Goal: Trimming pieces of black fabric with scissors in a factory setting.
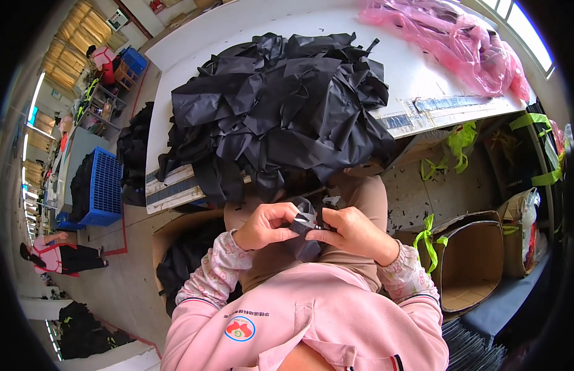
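Over my lap, my left hand [266,226] pinches a black fabric piece [307,248] that hangs down between my knees. Close beside it, my right hand [356,232] is closed on a small tool with pale metal blades and a dark handle, which looks like thread snips [308,221]. The tips of the tool lie against the fabric near my left fingers. Just beyond my hands, a big heap of black fabric pieces [280,105] covers much of the white table [175,52], and some pieces droop over its near edge.
Pink plastic wrapping [448,43] lies at the table's far right. An open cardboard box [472,266] stands to my right; another box [160,247] with black fabric is at my left. Blue crates [104,185] and two people [64,255] are farther left.
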A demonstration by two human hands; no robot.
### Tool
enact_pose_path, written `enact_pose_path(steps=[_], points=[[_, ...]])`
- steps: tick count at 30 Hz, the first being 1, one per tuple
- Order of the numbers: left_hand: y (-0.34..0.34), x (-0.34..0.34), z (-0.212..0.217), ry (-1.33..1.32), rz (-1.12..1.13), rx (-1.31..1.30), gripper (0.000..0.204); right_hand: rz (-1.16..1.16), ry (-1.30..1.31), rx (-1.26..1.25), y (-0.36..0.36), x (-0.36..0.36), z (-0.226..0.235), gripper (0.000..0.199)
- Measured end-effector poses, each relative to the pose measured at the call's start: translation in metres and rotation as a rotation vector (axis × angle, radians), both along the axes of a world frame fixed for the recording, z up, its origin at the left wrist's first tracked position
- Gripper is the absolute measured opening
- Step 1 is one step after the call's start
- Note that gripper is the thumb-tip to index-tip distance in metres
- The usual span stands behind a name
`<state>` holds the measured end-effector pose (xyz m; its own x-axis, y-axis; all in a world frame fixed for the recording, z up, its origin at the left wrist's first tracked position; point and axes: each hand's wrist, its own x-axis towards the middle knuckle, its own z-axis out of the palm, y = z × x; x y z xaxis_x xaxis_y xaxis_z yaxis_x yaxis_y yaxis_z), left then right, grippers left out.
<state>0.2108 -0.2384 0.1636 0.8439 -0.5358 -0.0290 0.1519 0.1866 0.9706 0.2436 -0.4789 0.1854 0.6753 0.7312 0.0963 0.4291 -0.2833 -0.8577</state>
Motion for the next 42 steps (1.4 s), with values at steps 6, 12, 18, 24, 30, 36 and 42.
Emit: enact_pose_path(steps=[6, 12, 18, 24, 30, 36, 42], points=[[0.001, 0.001, 0.000, -0.006, -0.044, 0.017, 0.012, -0.005, -0.011, 0.058, -0.003, -0.001, -0.005, 0.041], [0.002, 0.006, 0.001, -0.009, -0.108, 0.032, 0.011, 0.009, 0.003, 0.066, -0.009, -0.001, -0.006, 0.041], [0.010, 0.017, 0.005, 0.125, -0.254, -0.001, 0.009, 0.106, 0.015, -0.027, -0.014, 0.002, 0.004, 0.042], [0.011, 0.029, 0.009, 0.211, -0.510, 0.038, 0.009, 0.178, -0.098, -0.100, -0.017, 0.003, 0.006, 0.042], [0.006, 0.032, 0.007, 0.308, -0.668, 0.066, 0.009, 0.288, -0.110, -0.123, -0.014, 0.001, 0.010, 0.040], [0.001, 0.029, 0.009, 0.330, -0.723, 0.078, 0.006, 0.343, -0.130, -0.077, -0.009, -0.002, 0.005, 0.037], [0.000, 0.027, 0.008, 0.335, -0.742, 0.113, 0.007, 0.346, -0.132, -0.079, -0.009, -0.002, 0.001, 0.034]])
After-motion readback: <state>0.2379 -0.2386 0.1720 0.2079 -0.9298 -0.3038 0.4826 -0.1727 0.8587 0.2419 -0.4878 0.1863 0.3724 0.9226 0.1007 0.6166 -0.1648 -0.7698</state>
